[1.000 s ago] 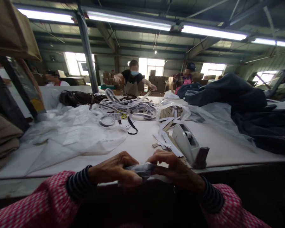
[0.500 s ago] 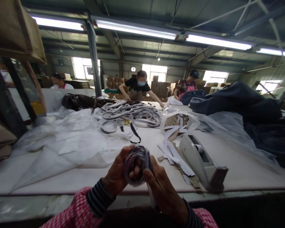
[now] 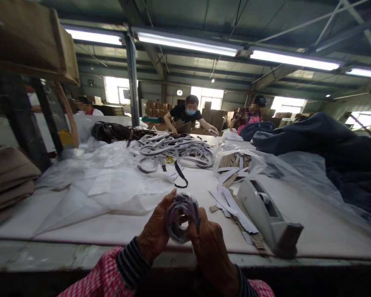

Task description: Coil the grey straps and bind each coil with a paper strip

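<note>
At the table [image 3: 200,181], left hand [image 3: 156,230] and right hand [image 3: 212,241] curl snugly around a grey coil [image 3: 179,205], its far side hidden.

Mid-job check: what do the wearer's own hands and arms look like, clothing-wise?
The left hand and right hand are bare, without gloves. Both arms wear pinkish-red and white checked cloth sleeves. Beyond these, close-fitting dark cuffs with paler grey stripes ring the wrists. Less of the right sleeve shows.
</note>
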A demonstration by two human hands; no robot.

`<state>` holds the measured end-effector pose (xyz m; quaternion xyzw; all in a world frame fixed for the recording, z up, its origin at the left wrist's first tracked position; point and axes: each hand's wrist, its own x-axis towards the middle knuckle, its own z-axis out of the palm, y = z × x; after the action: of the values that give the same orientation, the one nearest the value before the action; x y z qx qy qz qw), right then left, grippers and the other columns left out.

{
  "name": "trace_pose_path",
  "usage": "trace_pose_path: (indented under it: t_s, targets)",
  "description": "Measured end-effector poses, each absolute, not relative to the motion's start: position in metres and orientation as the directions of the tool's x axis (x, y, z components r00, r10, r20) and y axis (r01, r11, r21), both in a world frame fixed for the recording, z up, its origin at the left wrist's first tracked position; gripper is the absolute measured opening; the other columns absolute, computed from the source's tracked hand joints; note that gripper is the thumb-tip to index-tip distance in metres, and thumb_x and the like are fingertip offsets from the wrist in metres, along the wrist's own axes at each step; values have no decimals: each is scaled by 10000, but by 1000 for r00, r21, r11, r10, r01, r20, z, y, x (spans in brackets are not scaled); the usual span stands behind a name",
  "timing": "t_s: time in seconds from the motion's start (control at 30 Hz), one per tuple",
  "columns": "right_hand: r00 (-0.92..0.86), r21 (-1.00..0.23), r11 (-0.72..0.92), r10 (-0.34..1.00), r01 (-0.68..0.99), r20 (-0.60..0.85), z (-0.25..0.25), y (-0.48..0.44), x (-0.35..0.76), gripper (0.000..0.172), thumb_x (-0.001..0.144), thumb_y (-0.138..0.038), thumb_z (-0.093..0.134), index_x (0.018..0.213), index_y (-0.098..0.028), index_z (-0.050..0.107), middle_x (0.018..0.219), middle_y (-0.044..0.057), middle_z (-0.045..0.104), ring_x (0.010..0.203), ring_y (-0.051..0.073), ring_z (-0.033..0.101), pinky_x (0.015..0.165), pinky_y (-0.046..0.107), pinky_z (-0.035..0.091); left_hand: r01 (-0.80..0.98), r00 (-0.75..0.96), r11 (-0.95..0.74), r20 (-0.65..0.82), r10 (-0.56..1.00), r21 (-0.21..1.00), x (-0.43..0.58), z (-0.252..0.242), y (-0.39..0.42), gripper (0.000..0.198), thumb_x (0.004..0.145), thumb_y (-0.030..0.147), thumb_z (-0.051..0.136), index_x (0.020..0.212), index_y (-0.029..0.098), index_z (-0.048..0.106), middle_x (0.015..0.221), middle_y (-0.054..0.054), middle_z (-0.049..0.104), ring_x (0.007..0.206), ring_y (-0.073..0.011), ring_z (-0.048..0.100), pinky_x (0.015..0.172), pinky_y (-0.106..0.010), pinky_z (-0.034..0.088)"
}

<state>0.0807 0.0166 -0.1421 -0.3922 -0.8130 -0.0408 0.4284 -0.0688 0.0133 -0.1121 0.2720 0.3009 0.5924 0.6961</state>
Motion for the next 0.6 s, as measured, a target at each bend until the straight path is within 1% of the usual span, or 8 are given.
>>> trace_pose_path:
  t_s: [0.1,0.2,0.27,0.37,0.43,0.5,0.53,0.6]
  targets:
    - [-399,-114,703,521,702,755,-132,22,86,227,1025,-154,360,866,-189,519,541,-9,582,431,170,578,451,311,290,-498,186,112,-20,982,860,-90,-101,9,381,901,528,692,904,149,726,881,-55,745,816,-192,663,758,-283,531]
    - [-573,166,708,386,686,723,-118,22,88,196,977,-103,427,828,-205,503,611,9,580,500,184,567,500,340,262,-92,334,-24,54,941,995,-117,-76,11,385,927,523,653,866,155,750,827,-24,711,785,-174,615,728,-256,475]
    - [-704,338,710,308,618,640,-110,20,87,167,956,-81,462,850,-200,510,665,22,586,542,196,551,522,357,244,194,469,-117,13,883,974,-130,-59,15,296,863,455,740,849,160,767,767,1,681,732,-160,581,684,-241,434]
    - [-818,498,682,271,536,508,-109,19,85,144,943,-60,492,881,-185,526,703,27,581,568,203,524,525,371,218,408,563,-165,-105,820,898,-139,-49,18,247,794,406,798,880,177,767,731,17,652,702,-163,559,651,-241,415]
    - [-849,543,671,271,505,454,-113,20,84,117,933,-54,504,925,-162,548,720,31,582,583,207,521,525,373,219,472,562,-201,-118,818,858,-140,-53,16,252,825,422,768,906,185,742,741,16,638,725,-174,560,672,-251,424]
    - [-862,535,692,274,484,426,-118,23,85,111,937,-62,512,995,-142,562,761,36,599,615,213,532,533,373,240,531,554,-335,-19,832,779,-141,-61,11,246,875,427,725,944,192,707,819,0,640,794,-189,566,737,-269,435]
    - [-864,509,717,277,477,421,-120,24,85,106,952,-86,521,1035,-137,563,786,37,609,636,216,540,542,374,257,553,565,-435,64,822,711,-141,-66,8,222,905,408,696,966,195,686,866,-11,638,837,-197,563,777,-280,438]
    - [-860,412,779,306,472,408,-122,26,87,111,984,-166,553,1094,-149,556,846,34,631,692,221,562,569,370,301,580,618,-631,225,753,516,-141,-74,3,133,947,325,643,977,196,639,933,-37,628,907,-214,543,833,-302,435]
